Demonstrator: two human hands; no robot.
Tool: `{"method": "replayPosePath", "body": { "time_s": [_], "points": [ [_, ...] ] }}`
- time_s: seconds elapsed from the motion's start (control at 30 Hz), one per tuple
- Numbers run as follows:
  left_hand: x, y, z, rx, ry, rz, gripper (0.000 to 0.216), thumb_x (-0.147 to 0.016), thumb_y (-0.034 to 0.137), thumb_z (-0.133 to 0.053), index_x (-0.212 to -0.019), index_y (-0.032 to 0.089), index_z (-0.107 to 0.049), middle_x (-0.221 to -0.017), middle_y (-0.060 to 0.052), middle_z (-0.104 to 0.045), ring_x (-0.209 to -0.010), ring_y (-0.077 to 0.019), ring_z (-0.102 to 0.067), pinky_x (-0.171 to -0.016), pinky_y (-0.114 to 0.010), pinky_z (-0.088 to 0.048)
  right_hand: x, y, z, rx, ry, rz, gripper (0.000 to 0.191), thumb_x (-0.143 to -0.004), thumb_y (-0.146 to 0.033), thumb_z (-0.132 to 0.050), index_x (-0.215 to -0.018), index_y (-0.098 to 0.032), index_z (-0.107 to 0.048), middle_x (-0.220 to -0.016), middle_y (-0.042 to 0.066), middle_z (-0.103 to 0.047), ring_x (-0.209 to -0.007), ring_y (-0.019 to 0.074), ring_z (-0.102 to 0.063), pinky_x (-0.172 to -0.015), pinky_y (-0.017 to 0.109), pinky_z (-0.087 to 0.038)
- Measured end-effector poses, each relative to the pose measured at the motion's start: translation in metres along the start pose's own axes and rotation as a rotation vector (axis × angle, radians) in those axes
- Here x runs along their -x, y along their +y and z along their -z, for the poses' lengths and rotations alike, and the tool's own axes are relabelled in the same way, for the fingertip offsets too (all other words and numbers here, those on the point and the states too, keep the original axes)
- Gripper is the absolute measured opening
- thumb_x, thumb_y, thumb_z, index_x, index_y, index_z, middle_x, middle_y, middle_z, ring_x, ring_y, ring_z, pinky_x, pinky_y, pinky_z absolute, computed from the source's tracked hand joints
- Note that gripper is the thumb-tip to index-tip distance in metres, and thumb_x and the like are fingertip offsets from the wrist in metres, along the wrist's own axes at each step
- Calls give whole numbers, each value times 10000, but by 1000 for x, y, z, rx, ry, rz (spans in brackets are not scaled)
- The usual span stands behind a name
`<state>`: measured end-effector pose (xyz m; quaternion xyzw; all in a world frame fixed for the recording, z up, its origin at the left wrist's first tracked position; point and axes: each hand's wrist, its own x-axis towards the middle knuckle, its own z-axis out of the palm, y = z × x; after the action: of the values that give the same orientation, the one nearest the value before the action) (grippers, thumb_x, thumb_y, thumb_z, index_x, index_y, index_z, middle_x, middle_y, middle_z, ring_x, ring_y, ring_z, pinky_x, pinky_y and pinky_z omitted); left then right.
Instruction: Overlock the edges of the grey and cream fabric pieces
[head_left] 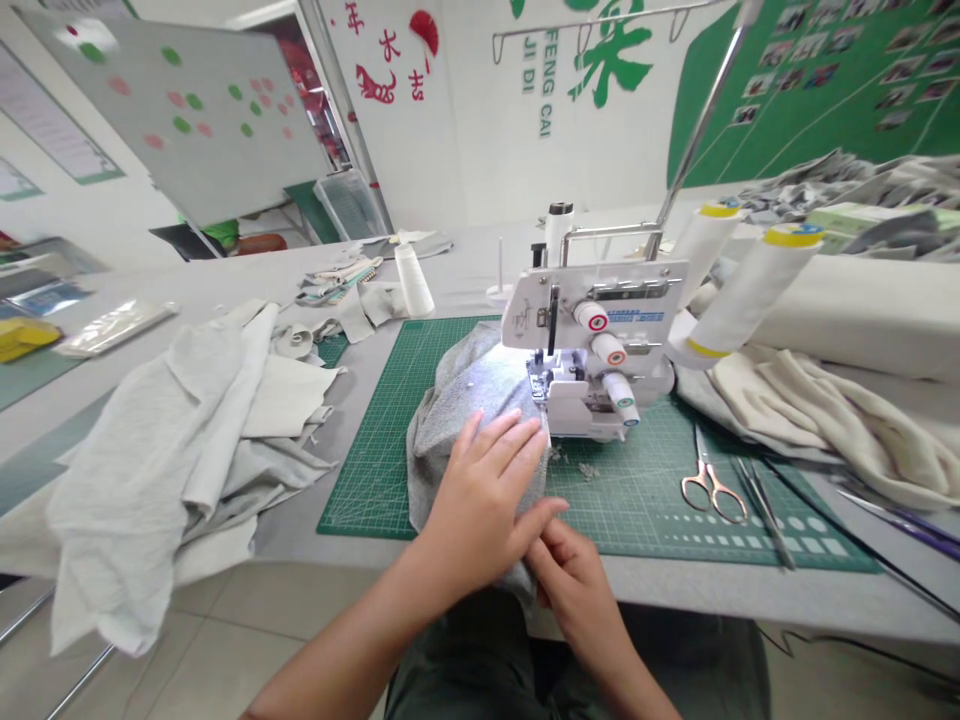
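Observation:
A grey knit fabric piece (459, 392) lies on the green cutting mat (390, 440), running under the presser foot of a white overlock sewing machine (592, 335). My left hand (484, 490) rests flat on the fabric, fingers stretched out toward the needle. Just below it at the table's front edge, my right hand (574, 580) pinches the fabric's near edge with closed fingers.
A pile of pale grey fabric (172, 450) hangs over the table's left side. Scissors (709, 485) and tweezers (761, 505) lie on the mat to the right. Cream fabric (817, 415) and thread cones (750, 285) sit at the right; a white cone (414, 280) stands behind.

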<state>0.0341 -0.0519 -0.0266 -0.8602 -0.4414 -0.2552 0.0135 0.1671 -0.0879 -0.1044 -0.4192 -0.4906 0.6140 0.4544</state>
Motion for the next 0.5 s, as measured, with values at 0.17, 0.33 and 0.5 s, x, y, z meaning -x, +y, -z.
{"method": "replayPosePath", "body": {
  "time_s": [0.17,0.33,0.5],
  "points": [
    [18,14,8,20,-46,-6,488,-947,324,-549,-1382,115,-481,-1456,-115,-516,-1394,-256,-405,-1209,-513,-253,1,-1,0,-15,-1,-2,420,-865,-541,-624,-659,-180,-563,-583,-40,-420,-531,99,-315,-491,225,-303],
    [23,17,3,-5,-88,24,566,-935,308,-563,-1438,99,-408,-1532,-128,-415,-1452,-255,-315,-1215,-517,-247,2,-2,1,-16,-5,-10,394,-872,-502,-617,-664,-176,-545,-630,-28,-450,-604,118,-365,-572,235,-359],
    [18,18,-5,-16,-89,60,628,-908,270,-581,-1469,94,-363,-1553,-124,-382,-1467,-255,-287,-1230,-509,-215,1,-1,-1,-65,-3,10,373,-870,-484,-621,-673,-169,-584,-669,3,-535,-653,139,-450,-616,245,-415]
  ]
}}
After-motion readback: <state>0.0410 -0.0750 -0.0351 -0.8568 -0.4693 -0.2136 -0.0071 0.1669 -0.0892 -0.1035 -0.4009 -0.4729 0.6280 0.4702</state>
